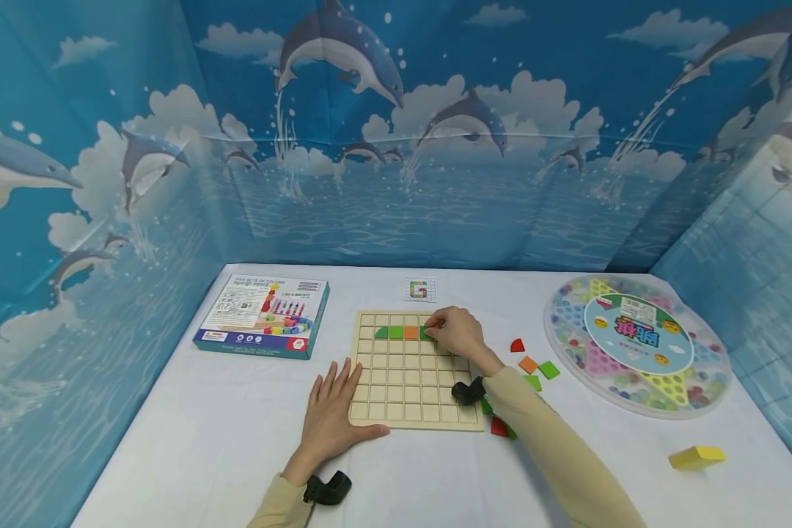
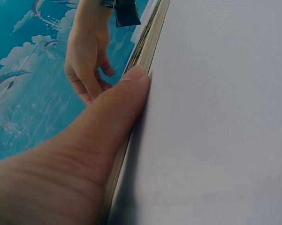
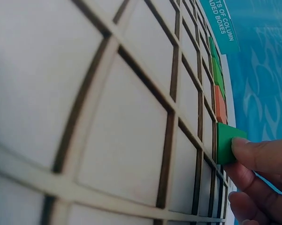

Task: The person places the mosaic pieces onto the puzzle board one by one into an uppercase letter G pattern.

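A square wooden grid board point(image 1: 404, 393) lies on the white table. My right hand point(image 1: 460, 334) pinches a green tile point(image 3: 226, 140) between thumb and fingers, at a cell in the second row from the far edge. Left of that tile, an orange square tile point(image 1: 411, 333), a green square tile point(image 1: 396, 333) and a green piece with a rounded corner point(image 1: 382, 334) sit side by side in that row. My left hand point(image 1: 333, 414) rests at the board's near left corner, fingers spread along the left side, thumb touching the near edge point(image 2: 143, 58).
Behind the board lies a small pattern card point(image 1: 421, 290). Loose tiles, including a red one point(image 1: 517, 345) and an orange one point(image 1: 529, 365), lie to the right, some partly behind my forearm. A boxed set point(image 1: 260, 312), a round marble game point(image 1: 639, 348) and a yellow block point(image 1: 696, 458) stand farther out.
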`<move>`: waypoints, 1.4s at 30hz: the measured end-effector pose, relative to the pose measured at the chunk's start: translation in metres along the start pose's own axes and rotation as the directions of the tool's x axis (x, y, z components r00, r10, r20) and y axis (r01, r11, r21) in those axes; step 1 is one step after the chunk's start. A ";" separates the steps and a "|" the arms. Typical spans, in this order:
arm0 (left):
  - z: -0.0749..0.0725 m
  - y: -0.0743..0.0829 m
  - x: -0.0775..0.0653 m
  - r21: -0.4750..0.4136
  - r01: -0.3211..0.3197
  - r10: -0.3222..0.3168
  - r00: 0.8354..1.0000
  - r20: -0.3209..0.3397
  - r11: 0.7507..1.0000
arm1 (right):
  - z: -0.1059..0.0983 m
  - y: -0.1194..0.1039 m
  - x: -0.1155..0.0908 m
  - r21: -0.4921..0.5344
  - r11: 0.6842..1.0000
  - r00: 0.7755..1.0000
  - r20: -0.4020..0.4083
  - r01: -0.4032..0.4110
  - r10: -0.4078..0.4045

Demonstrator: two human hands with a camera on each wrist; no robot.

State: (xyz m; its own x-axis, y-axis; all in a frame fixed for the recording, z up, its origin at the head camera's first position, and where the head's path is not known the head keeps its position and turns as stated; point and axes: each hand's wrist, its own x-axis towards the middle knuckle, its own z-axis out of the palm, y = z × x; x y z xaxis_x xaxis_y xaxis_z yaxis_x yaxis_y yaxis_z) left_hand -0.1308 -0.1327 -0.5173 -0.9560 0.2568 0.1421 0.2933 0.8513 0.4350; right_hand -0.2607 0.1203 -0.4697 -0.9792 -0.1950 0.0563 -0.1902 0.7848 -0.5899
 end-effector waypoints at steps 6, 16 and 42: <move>0.001 -0.001 0.000 -0.005 -0.001 0.001 1.000 0.005 1.000 | -0.001 -0.001 0.001 -0.014 0.999 1.000 0.002 -0.030 0.030; 0.003 -0.002 -0.001 0.001 -0.001 0.001 1.000 0.008 1.000 | -0.003 0.001 -0.003 -0.075 0.997 1.000 0.031 0.000 0.002; 0.002 -0.003 0.001 0.008 -0.018 0.018 1.000 -0.012 1.000 | -0.098 0.069 -0.084 -0.011 0.999 0.999 0.011 0.037 -0.037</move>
State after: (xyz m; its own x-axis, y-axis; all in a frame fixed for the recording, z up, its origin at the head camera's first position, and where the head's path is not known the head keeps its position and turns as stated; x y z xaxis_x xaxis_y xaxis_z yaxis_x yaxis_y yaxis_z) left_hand -0.1325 -0.1336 -0.5204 -0.9502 0.2671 0.1606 0.3108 0.8501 0.4252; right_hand -0.1986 0.2485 -0.4367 -0.9706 -0.2308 0.0690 -0.2274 0.7834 -0.5785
